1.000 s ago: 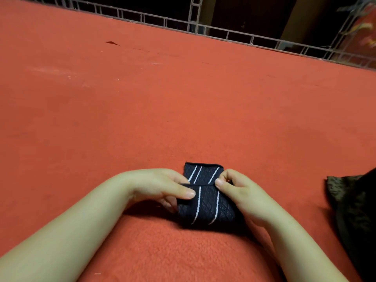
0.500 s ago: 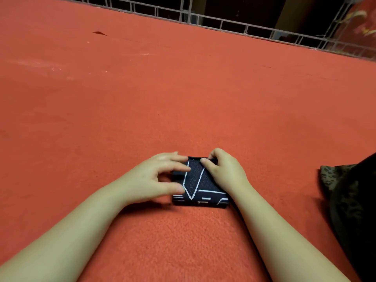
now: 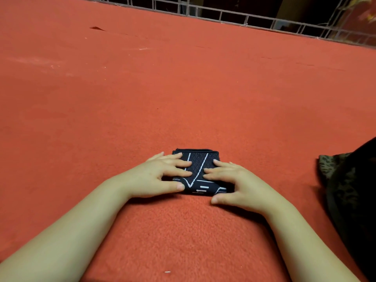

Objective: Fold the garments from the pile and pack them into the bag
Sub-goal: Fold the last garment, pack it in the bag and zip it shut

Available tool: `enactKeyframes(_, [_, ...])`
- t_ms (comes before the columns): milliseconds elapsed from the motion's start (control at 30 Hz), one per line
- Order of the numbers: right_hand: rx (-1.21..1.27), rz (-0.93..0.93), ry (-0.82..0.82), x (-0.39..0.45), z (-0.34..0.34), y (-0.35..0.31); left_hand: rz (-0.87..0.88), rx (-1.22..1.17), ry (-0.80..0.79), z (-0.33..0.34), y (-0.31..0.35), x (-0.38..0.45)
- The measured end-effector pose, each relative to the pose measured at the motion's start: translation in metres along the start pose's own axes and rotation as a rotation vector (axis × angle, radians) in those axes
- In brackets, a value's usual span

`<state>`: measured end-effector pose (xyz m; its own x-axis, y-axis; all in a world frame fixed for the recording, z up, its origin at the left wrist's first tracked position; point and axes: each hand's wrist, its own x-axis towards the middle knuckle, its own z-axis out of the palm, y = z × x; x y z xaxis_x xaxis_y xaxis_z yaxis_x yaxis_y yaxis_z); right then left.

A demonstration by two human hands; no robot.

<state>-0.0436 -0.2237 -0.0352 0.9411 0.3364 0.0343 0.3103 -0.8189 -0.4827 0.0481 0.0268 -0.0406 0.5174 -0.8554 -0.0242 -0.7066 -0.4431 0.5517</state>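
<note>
A small black garment [image 3: 198, 165] with white stripes lies folded into a compact square on the red carpet [image 3: 183, 88], just in front of me. My left hand [image 3: 160, 176] presses its left side with spread, straight fingers. My right hand [image 3: 236, 182] lies flat on its right side, fingers straight and pointing left. The hands cover both side edges of the square. A dark cloth with a leopard-like print [image 3: 350, 196] sits at the right edge of the view; I cannot tell whether it is the bag or the pile.
A metal grid fence [image 3: 244, 17] runs along the carpet's far edge, with darkness behind it. A small dark scrap [image 3: 96, 28] lies far left on the carpet. A tiny white speck [image 3: 167, 272] lies near me.
The garment was folded over once more, from a longer striped rectangle into a smaller square. Both hands went from pinching its edge to lying flat on top.
</note>
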Motion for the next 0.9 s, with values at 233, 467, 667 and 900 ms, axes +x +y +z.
enactKeyframes(233, [0.091,0.021,0.108,0.004,0.003,-0.008,0.037,0.066,0.028,0.000,0.001,-0.001])
enactKeyframes(467, [0.443,0.086,0.128,-0.010,-0.013,-0.017,0.017,-0.346,0.186,0.008,0.010,0.006])
enactKeyframes(667, [0.483,0.184,0.347,0.001,-0.003,-0.025,-0.175,-0.791,0.273,0.004,0.017,0.006])
enactKeyframes(900, [0.003,0.592,0.383,0.030,0.009,-0.026,-0.363,-0.039,0.504,0.010,0.022,0.022])
